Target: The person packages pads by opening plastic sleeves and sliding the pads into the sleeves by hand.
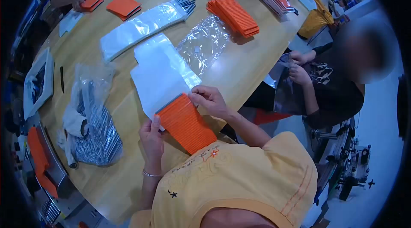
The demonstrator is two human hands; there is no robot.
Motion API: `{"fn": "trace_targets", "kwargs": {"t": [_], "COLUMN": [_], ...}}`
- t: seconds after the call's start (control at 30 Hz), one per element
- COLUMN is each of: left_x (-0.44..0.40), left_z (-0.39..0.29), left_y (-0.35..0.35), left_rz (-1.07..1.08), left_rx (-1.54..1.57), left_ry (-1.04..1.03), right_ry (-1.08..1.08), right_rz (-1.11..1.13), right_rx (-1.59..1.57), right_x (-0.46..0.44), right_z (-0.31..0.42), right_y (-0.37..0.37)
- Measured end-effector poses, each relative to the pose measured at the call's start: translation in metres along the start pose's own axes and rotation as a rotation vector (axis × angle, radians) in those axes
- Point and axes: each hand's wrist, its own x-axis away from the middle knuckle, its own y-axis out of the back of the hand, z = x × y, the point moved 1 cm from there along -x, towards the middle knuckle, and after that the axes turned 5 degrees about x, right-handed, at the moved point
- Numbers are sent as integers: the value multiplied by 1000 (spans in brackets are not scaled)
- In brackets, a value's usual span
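Note:
An orange ribbed sheet (188,123) with a dark strip along its far edge lies between my hands, its near end against the yellow shirt. My left hand (152,138) grips its left corner, thumb on top. At the opposite corner, my right hand (210,101) pinches the edge with thumb and forefinger; whether a bag's film is also caught there, I cannot tell. Just beyond the dark strip lie flat white plastic bags (160,78), partly under the sheet's far edge. Farther off is a longer stack of clear bags (143,24).
Crumpled clear film (205,41) and a stack of orange ribbed sheets (233,16) lie at the back right. On the left are a bag of thin metallic sticks (98,136), a black pen (62,79) and a white tray (51,67). A co-worker (338,78) sits at right.

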Motion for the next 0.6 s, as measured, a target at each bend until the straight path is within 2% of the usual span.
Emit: {"fn": "trace_targets", "kwargs": {"t": [0.07,0.2,0.3,0.37,0.47,0.53,0.6], "left_x": [4,14,20,33,49,56,63], "left_z": [0,-2,17,30,39,36,33], "left_y": [4,2,9,16,13,11,15], "left_rz": [-1,-150,-128,-92,-77,-68,-11], "left_rx": [-18,-308,-172,-322,-260,-250,-324], "left_ry": [-34,-87,8,78,96,264,292], "right_ry": [-2,11,-45,-120,-109,-65,-97], "right_rz": [14,64,83,107,178,229,268], "right_rx": [-19,147,150,135,187,375,285], "right_x": [1,5,16,26,40,52,64], "right_z": [-3,-6,-9,-7,-4,-3,-10], "right_y": [1,3,11,19,26,30,34]}}
